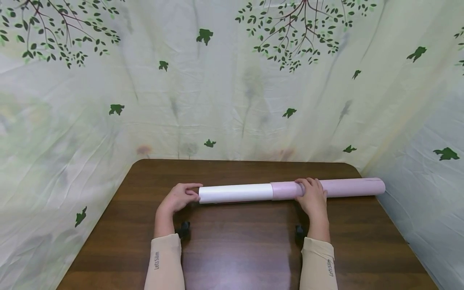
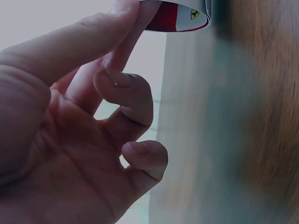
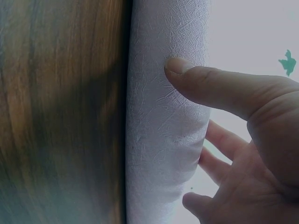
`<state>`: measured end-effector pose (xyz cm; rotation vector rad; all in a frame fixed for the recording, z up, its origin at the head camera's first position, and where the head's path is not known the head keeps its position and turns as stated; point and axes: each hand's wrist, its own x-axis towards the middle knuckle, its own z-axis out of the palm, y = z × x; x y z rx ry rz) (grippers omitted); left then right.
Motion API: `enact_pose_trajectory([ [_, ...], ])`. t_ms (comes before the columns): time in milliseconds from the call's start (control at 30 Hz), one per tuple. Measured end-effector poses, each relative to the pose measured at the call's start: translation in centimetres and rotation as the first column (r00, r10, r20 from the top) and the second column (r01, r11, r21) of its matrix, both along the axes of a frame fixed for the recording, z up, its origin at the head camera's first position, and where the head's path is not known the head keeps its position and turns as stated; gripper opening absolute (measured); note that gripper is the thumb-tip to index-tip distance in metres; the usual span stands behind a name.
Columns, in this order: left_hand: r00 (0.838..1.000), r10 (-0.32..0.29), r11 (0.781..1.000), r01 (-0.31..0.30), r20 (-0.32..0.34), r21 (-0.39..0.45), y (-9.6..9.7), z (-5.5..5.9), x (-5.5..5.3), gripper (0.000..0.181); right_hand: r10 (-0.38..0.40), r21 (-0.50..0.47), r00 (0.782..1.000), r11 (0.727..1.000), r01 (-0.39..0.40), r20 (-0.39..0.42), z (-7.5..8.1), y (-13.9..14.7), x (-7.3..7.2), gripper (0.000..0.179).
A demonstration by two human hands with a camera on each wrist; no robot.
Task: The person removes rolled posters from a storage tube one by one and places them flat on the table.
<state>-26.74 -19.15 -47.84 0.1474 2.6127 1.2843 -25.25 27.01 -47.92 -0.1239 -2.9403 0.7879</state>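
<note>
A long roll lies crosswise over the wooden table. Its left part is a smooth white rolled poster, which runs into a pale pink textured paper roll on the right. My left hand pinches the poster's open left end between thumb and forefinger, the other fingers curled loosely below. Inside that end, the left wrist view shows a red and white print with a small yellow shield emblem. My right hand grips the pink roll near its left edge, thumb on the near side and fingers over the far side.
The pink roll's right end sticks out past the table's right edge. A pale curtain printed with leaves and branches hangs behind the table and along both sides. Dark wrist cameras sit under the wrists.
</note>
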Motion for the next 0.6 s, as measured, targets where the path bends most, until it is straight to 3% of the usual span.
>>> enact_pose_trajectory([
  [600, 0.998, 0.055, 0.997, -0.056, -0.016, -0.052, -1.2, 0.4, 0.6, 0.051, 0.01, -0.004, 1.0, 1.0, -0.01, -0.01, -0.2, 0.1, 0.0, 0.054],
])
